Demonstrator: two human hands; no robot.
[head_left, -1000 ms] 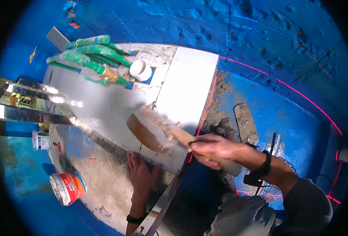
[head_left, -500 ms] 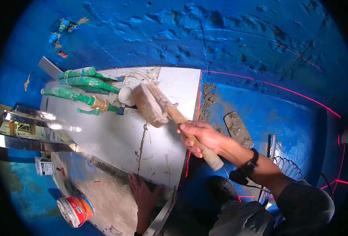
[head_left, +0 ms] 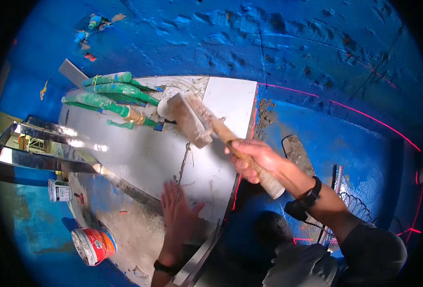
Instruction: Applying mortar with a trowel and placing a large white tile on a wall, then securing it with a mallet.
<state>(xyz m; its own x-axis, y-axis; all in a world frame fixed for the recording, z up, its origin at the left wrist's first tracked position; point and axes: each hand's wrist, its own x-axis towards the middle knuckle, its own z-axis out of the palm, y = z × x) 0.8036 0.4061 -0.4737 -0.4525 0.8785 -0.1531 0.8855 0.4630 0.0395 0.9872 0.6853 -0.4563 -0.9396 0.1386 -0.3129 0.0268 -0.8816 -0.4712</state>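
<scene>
My right hand (head_left: 254, 160) grips the wooden handle of a mortar-smeared mallet (head_left: 190, 119), whose head is above the white tiles (head_left: 221, 100) and partly covers a white cup-like cylinder (head_left: 164, 107). My left hand (head_left: 178, 210), slightly blurred, is at the lower edge of the tiled surface with fingers stretched out; whether it touches the surface I cannot tell. A dark joint runs between the tiles beyond its fingertips. Green pipes (head_left: 116, 91) with a brass-coloured fitting lie on the tiles at the upper left.
A red-and-white bucket (head_left: 94, 246), a smaller white bucket (head_left: 59, 191) and steel bars (head_left: 39, 162) are at left. A mortar-covered flat tool (head_left: 295, 153) lies on the blue surface at right, beside wire coils (head_left: 352, 205). Red laser lines cross the blue walls (head_left: 317, 43).
The mallet and my right hand have moved up and away from where they were low over the tiles. My left hand has shifted slightly, its fingers now more stretched. The view has shifted.
</scene>
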